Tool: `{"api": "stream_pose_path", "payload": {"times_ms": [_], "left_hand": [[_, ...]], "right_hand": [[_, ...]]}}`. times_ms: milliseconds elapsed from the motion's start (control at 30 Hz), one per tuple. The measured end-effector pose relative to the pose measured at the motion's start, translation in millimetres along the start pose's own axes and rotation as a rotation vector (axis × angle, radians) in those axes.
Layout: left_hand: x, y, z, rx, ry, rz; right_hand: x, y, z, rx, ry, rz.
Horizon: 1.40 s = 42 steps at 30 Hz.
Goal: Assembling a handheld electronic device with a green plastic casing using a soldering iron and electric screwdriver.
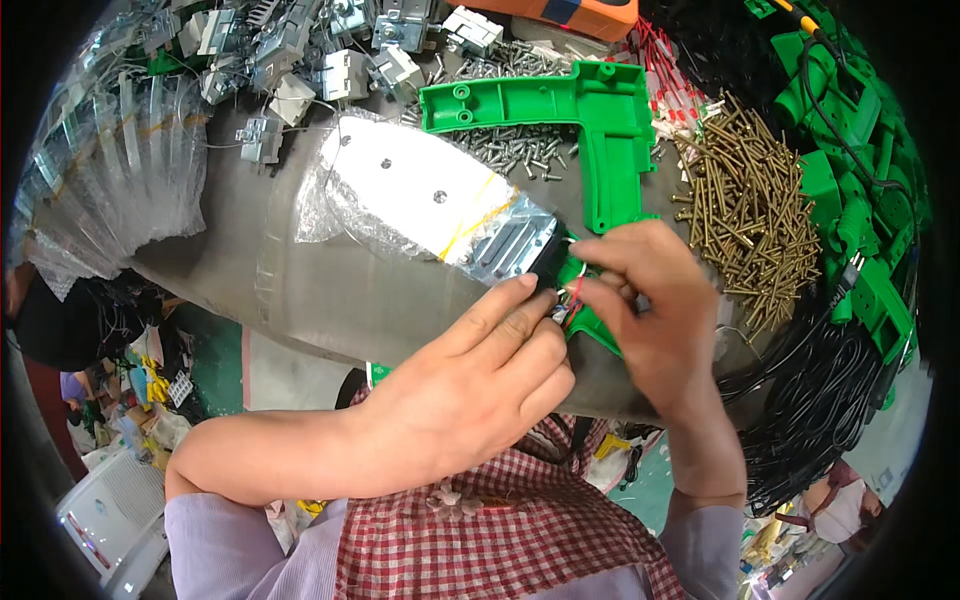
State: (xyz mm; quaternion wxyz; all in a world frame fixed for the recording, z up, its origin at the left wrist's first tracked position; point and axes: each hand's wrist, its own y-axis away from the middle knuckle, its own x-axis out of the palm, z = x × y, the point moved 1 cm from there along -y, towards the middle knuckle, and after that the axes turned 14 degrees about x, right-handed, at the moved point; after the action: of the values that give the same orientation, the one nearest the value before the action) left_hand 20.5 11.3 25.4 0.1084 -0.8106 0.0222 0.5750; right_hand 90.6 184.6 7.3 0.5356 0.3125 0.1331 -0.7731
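A white flat plate with screw holes lies wrapped in clear film with a yellow band. At its right end is a silver metal part with a dark edge. My left hand reaches over that end, fingers together and fingertips close to the dark edge; what its hidden thumb side grips cannot be made out. Beside it, my right hand is curled in a pinch on a thin wire, red and white where it shows. Below the hands, a green plastic piece is partly covered.
A green plastic handle shell lies beyond my hands, beside small silver screws. Long brass screws are heaped at right, near black cables and green shells. White-and-metal parts and clear bags fill the left.
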Motion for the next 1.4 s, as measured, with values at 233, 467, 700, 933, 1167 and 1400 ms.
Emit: {"api": "stream_pose_path", "payload": {"times_ms": [233,467,700,933,1167,1400], "left_hand": [[4.1,5.0,1.7,-0.016,0.03,-0.085],[5.8,8.0,-2.6,-0.052,-0.138,-0.142],[3.5,5.8,2.7,0.025,-0.136,-0.095],[3.9,7.5,5.7,0.036,-0.075,-0.083],[1.6,5.1,13.5,0.079,-0.062,-0.046],[-0.4,4.0,15.6,0.105,-0.043,-0.028]], "right_hand": [[14.5,4.7,3.4,-0.02,0.033,-0.133],[6.2,-4.8,24.6,-0.056,0.298,-0.003],[4.9,-12.9,22.6,0.02,0.25,-0.004],[-0.4,1.2,15.1,0.097,0.105,-0.018],[1.4,1.4,18.4,0.038,0.093,-0.006],[-1.2,6.4,2.7,-0.094,0.099,-0.164]]}}
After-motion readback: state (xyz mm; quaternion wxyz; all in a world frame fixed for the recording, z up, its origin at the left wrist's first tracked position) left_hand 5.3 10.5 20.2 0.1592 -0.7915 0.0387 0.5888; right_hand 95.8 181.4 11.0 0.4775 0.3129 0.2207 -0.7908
